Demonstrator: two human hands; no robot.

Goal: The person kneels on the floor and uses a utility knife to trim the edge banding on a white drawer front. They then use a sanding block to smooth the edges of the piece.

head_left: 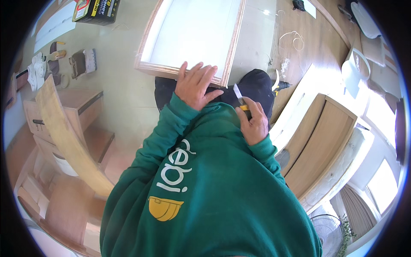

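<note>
A shallow wooden drawer box (pixel 147 45) with a white inside rests in front of me, its near edge over my legs. My left hand (pixel 195 85) lies on that near edge with its fingers spread and the thumb pointing right. Just right of the drawer box, my right hand (pixel 254 122) is closed round the yellow and black handle of a utility knife (pixel 238 93). The blade is out and points up and away from me, apart from the wood.
Shoes (pixel 37 70) and a black-and-yellow can (pixel 96 10) stand at the left. A drawer unit (pixel 92 105) and a long curved board (pixel 64 124) are nearer. At the right are a cordless drill (pixel 281 87), a wooden cabinet (pixel 321 137) and a fan (pixel 327 231).
</note>
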